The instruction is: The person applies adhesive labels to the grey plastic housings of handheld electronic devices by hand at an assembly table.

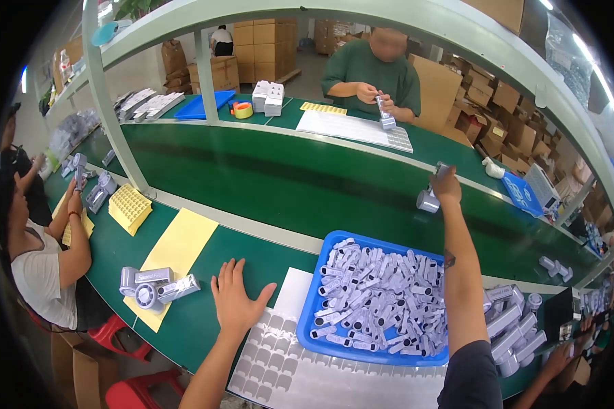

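My right hand (446,189) reaches far over the green conveyor belt (286,184). It is closed on a grey handheld fan (428,201), whose round head hangs below the fingers. My left hand (237,300) rests palm down by the table's near side, fingers spread, holding nothing. Left of it, a few more grey fans (158,286) lie on a yellow sheet (192,235). Between my arms is a blue tray (305,320) heaped with small grey plastic pieces (378,293). A sheet of silvery-grey stickers (273,354) lies under the tray's near left corner.
More grey fans (515,327) are piled right of my forearm. A white metal frame (112,123) spans the belt. Across it, a person in a green shirt (368,71) handles another fan. A person in a white top (48,273) works at left. One fan (556,268) lies on the belt.
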`<move>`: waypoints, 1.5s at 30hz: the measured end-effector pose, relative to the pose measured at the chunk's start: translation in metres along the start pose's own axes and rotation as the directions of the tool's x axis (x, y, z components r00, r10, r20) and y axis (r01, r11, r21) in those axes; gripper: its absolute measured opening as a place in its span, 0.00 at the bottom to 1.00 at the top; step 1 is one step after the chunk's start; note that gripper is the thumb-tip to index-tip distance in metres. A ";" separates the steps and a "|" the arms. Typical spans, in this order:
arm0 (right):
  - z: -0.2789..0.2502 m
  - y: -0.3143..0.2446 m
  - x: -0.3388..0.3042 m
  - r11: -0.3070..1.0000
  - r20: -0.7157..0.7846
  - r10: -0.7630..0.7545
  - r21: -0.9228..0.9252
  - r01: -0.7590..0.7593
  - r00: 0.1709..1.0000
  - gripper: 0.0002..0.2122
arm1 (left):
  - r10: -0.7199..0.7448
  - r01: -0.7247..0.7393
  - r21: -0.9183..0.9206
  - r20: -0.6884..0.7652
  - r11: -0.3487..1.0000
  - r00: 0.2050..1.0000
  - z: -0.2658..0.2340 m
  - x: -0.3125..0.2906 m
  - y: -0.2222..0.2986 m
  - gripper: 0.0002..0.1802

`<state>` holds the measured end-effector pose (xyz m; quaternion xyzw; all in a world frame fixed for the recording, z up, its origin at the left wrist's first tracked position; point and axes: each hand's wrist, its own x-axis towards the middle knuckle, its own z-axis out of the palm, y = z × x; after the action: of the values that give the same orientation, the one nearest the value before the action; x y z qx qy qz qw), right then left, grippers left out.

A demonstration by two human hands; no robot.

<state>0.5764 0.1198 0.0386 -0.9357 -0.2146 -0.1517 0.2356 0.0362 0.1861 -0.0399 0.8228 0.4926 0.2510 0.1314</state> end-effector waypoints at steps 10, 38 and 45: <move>0.028 0.063 -0.037 0.912 0.350 -0.336 -0.111 0.395 0.874 0.26 | 0.032 -0.032 -0.010 -0.016 0.999 0.999 0.009 -0.006 -0.001 0.46; -0.245 0.139 -0.211 0.761 -0.002 -0.391 0.561 0.325 0.920 0.34 | 0.362 -0.494 -0.438 -0.351 0.751 0.863 -0.071 -0.047 0.065 0.27; -0.246 0.029 -0.299 0.451 0.421 -0.855 0.892 0.031 0.302 0.28 | 0.701 -0.672 -0.606 -0.250 0.425 0.668 -0.082 -0.118 0.173 0.46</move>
<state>0.2876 -0.1259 0.1202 -0.5561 -0.6280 0.3734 0.3961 0.0750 -0.0034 0.0754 0.8540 -0.0096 0.4205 0.3062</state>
